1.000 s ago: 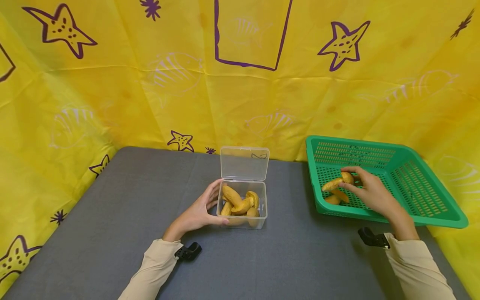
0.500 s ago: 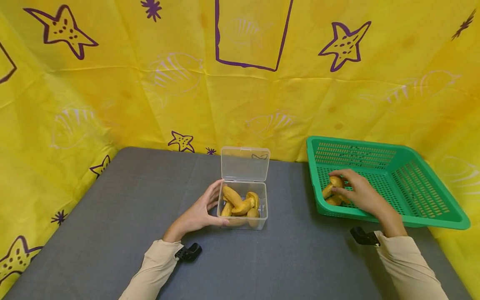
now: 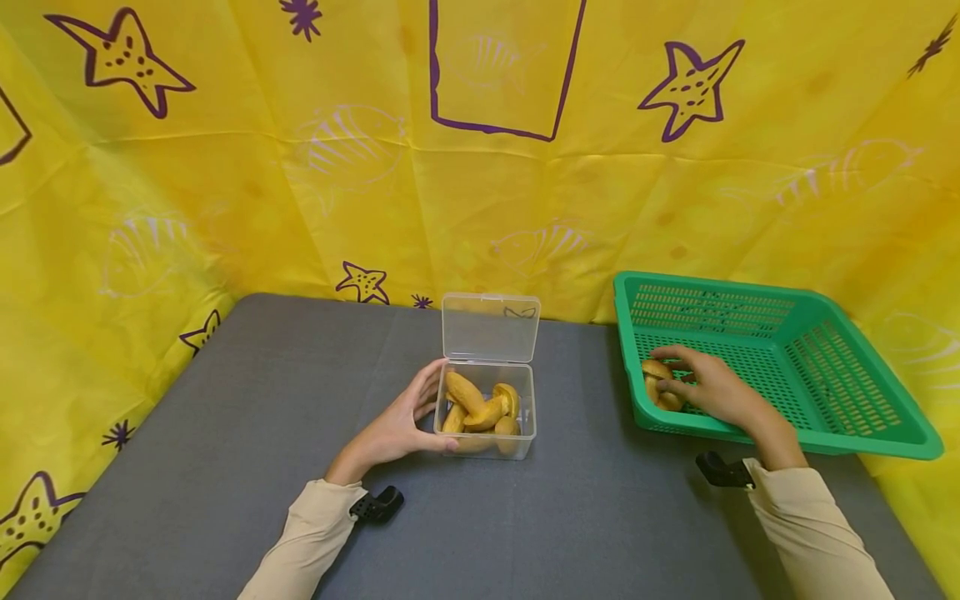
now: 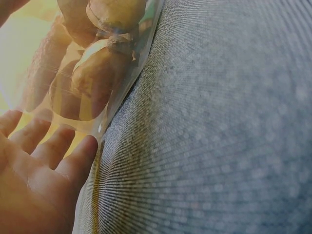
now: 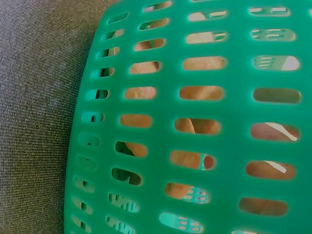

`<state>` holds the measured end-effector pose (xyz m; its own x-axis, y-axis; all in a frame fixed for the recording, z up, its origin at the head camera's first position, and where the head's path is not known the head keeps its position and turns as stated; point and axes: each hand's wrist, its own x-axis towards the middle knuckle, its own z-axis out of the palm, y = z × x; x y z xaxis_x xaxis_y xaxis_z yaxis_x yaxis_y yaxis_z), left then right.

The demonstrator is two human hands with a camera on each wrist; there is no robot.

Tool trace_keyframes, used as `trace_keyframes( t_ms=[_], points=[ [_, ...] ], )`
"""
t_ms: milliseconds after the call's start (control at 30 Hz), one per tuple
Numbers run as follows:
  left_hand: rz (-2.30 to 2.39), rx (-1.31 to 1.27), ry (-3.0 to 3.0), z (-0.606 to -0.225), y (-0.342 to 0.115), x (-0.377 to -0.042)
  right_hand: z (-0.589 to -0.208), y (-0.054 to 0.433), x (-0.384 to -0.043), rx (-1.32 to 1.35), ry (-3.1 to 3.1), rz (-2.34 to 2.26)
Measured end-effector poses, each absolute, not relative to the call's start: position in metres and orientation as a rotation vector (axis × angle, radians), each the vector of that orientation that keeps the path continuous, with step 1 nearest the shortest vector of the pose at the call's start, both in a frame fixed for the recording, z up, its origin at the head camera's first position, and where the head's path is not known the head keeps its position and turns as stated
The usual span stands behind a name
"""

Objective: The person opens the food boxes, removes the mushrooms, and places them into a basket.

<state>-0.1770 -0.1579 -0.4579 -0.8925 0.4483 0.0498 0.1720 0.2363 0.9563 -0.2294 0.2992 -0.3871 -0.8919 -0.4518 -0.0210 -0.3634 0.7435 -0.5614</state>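
Where our left hand (image 3: 397, 423) grips: box (image 3: 528, 430), mushrooms (image 3: 487, 408) inside.
Where our right hand (image 3: 712, 387) pinches: mushroom (image 3: 656, 369), in the basket (image 3: 825, 367).

Yellow cloth (image 3: 262, 200) behind gray table (image 3: 585, 517)

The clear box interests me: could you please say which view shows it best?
The head view: it shows the clear box nearly whole with its open lid, the left hand at one side. The left wrist view gives a cropped close-up, mushrooms showing through. In the right wrist view, I cannot make it out.
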Motion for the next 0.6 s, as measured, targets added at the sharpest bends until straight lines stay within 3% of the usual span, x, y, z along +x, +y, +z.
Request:
trace_keyframes(
  t_ms=[600],
  points=[
    [1.716, 0.587, 2.267, -0.458, -0.157, -0.177, -0.368, 0.292, -0.221, -0.648, 2.882, -0.921]
  ],
)
